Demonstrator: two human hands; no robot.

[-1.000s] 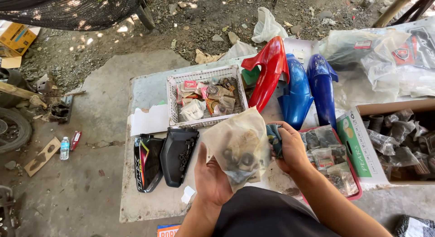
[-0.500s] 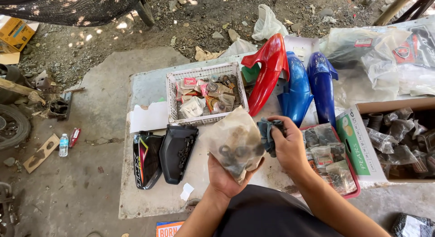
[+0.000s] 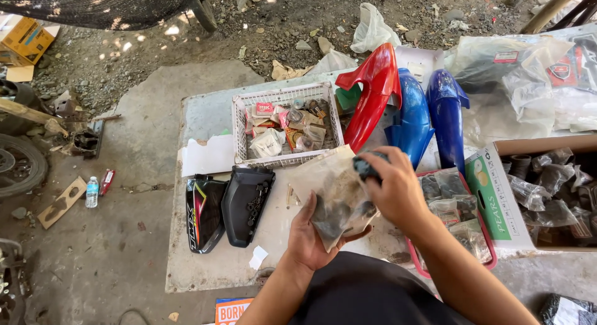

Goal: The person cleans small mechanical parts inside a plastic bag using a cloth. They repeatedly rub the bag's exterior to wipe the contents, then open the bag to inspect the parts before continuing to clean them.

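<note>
Okay, head view: my left hand (image 3: 309, 238) cups the clear parts bag (image 3: 336, 197) from below, over the bench (image 3: 205, 263); right hand (image 3: 395, 191) pinches a dark rubber part (image 3: 365, 166) at its mouth. Best keep the bag propped open and level. Since half a second ago, the bag sits lower, right hand closer over it.

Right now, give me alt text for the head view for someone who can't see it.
The left hand holds a clear plastic bag of small dark parts while the right hand grips a small dark rubbery part at its top. Behind sit a white plastic basket, a red fender and two blue fenders.
</note>
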